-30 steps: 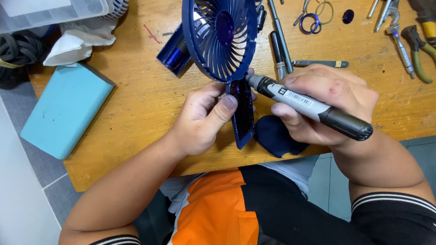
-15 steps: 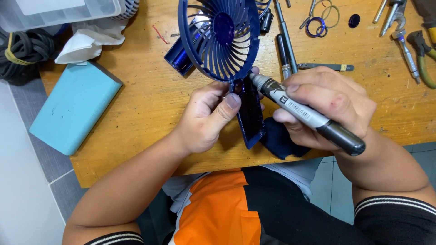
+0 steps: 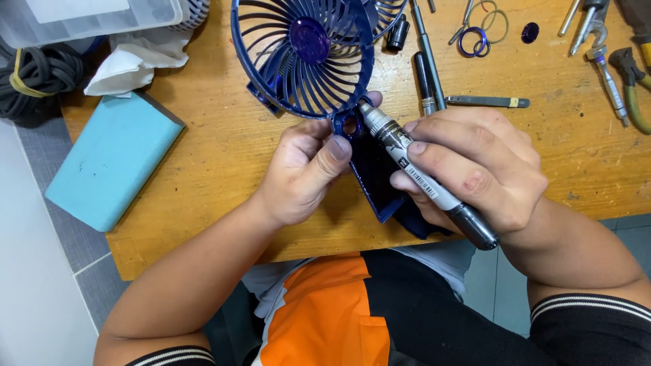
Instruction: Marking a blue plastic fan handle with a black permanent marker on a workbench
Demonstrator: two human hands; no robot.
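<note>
Two bare hands work close together over a worn wooden tabletop [image 3: 224,156]. The left hand [image 3: 302,169] is closed on the dark blue plastic base [image 3: 371,177] of a small dark blue plastic fan [image 3: 305,57], thumb pressed on the base's front. The fan's round grille faces up toward the camera, and its long axis runs from the base near the person away to the grille at the far side. The right hand [image 3: 475,173] is clamped around a grey and black marker-shaped tool [image 3: 424,176], which lies diagonally, its tip pointing up-left at the joint between grille and base. Beside them lie a light blue rectangular block [image 3: 112,159] at left and metal pliers [image 3: 627,74] at far right.
</note>
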